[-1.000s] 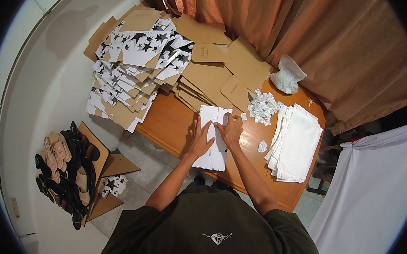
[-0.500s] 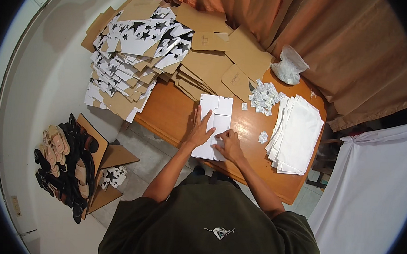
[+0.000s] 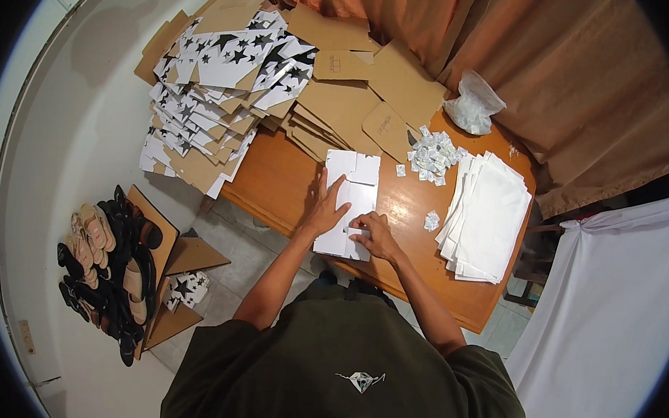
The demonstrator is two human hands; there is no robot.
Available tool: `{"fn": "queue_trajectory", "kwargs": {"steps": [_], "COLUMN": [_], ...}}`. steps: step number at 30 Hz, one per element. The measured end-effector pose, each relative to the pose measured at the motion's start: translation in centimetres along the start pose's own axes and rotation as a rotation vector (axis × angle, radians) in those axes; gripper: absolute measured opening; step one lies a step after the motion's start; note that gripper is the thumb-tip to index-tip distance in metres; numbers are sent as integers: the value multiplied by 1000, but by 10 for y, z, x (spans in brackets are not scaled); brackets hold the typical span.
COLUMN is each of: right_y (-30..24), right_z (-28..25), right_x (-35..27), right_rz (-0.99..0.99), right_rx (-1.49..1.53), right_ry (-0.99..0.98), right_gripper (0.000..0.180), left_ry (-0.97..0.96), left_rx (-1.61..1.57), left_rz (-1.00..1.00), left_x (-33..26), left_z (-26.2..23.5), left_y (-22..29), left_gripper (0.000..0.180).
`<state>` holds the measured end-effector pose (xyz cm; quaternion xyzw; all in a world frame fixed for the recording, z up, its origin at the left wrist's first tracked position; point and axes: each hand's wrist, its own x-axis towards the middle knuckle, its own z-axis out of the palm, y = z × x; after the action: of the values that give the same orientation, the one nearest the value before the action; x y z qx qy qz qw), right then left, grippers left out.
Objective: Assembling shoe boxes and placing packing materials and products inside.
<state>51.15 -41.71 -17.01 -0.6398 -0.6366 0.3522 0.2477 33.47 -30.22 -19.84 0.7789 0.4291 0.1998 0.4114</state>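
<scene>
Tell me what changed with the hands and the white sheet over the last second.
The right hand slid from the far end of the white flat sheet to its near edge, where it now pinches a flap. The left hand stays pressed flat on the sheet. The sheet, the stack of white sheets and the star-printed cardboard pile kept their places.

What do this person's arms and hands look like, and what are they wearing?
Both forearms are bare, coming out of a short-sleeved dark olive T-shirt with a small white emblem on it. The left hand and right hand are ungloved; no watch or rings are discernible.
</scene>
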Motion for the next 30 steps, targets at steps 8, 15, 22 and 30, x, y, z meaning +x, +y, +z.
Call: {"fn": "queue_trajectory", "kwargs": {"steps": [8,15,22,30], "right_y": [-10,-5,2,2], "right_z": [10,14,27,31], "right_x": [-3,-4,-3,-3], "right_rz": [64,30,101,71], "right_rx": [-113,-45,57,69], "right_ry": [77,125,265,290], "right_gripper": [21,18,17,16], "left_ry": [-4,-41,-88,-264], "left_rx": [38,180,185,75], "left_rz": [25,-54,-49,170], "left_x": [-2,2,5,6], "left_z": [-3,5,5,-26], "left_y": [12,-1,15,-7], "left_gripper": [80,80,80,101]}}
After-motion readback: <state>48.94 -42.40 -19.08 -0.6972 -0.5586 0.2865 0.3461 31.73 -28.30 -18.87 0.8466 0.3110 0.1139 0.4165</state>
